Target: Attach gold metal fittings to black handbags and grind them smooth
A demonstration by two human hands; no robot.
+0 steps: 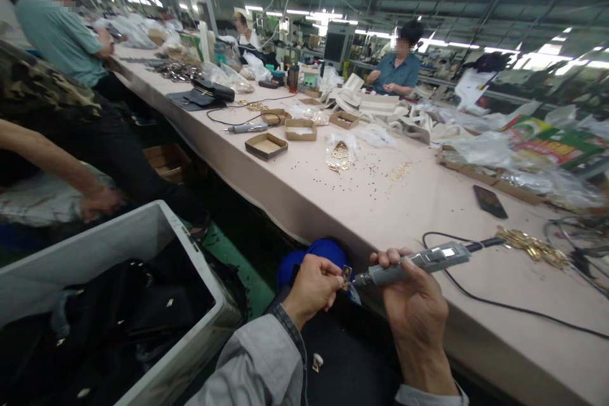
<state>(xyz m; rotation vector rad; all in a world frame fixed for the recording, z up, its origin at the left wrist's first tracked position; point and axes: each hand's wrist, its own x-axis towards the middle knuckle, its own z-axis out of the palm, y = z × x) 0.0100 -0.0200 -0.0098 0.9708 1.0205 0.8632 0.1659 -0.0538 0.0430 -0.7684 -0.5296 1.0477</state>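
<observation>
My left hand [314, 284] is closed in a pinch on a small gold metal fitting [347, 276], held just off the table's near edge. My right hand [413, 304] is wrapped round a grey electric screwdriver [419, 262], whose tip touches the fitting. The tool's black cord [499, 304] trails to the right across the pale table [333, 203]. Both hands sit above my dark lap, with grey sleeves showing.
A grey bin [143, 304] of black goods stands at my left. On the table lie a heap of gold fittings [535, 246], a black phone [490, 201], small cardboard trays [266, 145], a second screwdriver [247, 129] and plastic bags. Other people sit along both sides.
</observation>
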